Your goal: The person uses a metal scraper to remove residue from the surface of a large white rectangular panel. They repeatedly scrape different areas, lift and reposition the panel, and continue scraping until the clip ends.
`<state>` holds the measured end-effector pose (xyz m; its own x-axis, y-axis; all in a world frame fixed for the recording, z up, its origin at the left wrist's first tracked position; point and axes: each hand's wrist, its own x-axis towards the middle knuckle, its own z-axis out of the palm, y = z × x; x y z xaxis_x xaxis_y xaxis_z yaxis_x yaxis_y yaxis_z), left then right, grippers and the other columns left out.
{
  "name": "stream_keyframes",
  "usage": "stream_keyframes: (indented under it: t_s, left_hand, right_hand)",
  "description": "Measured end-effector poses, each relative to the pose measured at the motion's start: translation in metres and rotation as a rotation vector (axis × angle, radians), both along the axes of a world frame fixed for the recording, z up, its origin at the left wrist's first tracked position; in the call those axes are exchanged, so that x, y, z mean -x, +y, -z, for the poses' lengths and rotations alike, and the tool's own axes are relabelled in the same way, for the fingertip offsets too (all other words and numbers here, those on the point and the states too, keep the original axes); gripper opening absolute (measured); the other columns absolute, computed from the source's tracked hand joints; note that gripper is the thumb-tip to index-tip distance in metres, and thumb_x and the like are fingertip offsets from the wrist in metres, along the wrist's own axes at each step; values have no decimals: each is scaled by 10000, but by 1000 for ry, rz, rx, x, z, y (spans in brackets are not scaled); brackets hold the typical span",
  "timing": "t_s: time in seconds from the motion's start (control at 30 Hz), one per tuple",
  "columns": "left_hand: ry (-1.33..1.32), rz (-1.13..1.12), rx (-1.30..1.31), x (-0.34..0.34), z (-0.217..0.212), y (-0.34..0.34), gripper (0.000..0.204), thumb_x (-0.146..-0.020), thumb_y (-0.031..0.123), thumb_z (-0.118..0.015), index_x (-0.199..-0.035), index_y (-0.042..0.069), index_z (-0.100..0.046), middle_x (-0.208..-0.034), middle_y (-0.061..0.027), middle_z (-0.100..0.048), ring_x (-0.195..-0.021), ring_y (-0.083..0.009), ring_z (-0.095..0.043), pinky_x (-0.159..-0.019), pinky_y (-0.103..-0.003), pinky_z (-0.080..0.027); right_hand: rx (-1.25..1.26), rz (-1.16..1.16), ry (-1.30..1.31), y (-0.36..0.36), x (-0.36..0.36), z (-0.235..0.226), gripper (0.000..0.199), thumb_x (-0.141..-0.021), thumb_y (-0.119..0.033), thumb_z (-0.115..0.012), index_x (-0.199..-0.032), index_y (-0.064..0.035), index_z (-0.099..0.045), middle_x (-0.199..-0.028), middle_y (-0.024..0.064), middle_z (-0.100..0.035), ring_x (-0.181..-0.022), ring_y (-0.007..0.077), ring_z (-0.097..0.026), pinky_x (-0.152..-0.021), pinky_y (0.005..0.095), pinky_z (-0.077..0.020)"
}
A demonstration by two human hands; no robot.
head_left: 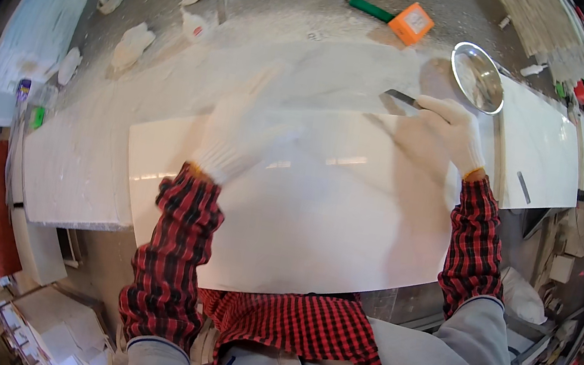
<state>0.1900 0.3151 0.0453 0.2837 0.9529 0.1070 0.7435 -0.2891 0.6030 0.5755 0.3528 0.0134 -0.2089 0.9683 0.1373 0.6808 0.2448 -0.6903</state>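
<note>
Your gloved right hand (452,131) is closed around a scraper (403,98) at the white tile's (316,224) far edge. Your gloved left hand (241,141) rests flat and open on the tile, holding nothing.

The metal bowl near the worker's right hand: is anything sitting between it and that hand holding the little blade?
Nothing visible does. The right hand grips a thin blade tool over the white slab, and the metal bowl stands just beyond its knuckles with only bare stone between them.

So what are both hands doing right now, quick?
Left hand: open, resting flat on the white slab.
Right hand: closed, holding a small flat blade.
</note>
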Motion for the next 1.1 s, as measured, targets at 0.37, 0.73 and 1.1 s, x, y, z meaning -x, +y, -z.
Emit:
stream_keyframes:
  t_s: [0.37, 0.73, 1.1]
  left_hand:
    - [175, 218, 15, -133, 6, 80, 736, -756, 328, -727, -1419, 136, -471, -1392, -136, -519, -1284, -383, -438, -1088, -467, -409]
    - [-310, 161, 238, -149, 14, 70, 745, -779, 202, -723, -1471, 137, -456, -1404, -194, -521, -1283, -338, -529, -1043, -420, -462]
    - [-83, 104, 290, -152, -25, 38, 717, -767, 233, -674, -1442, 147, -449, -1281, -170, -609, -1216, -398, -505, -1035, -462, -447]
  right_hand:
    - [-80, -179, -106, 32, -22, 1, 229, -897, -265, -667, -1061, -138, -764, -914, 114, -673, -859, 309, -645, -752, 404, -505]
    - [-254, -275, -50, 48, -21, 15, 243, -895, -219, -664, -1089, -106, -757, -922, 129, -665, -836, 309, -641, -745, 394, -509]
    - [-92, -303, -53, 41, -21, -3, 244, -878, -224, -694, -1095, -137, -766, -895, 114, -668, -826, 296, -643, -748, 384, -508]
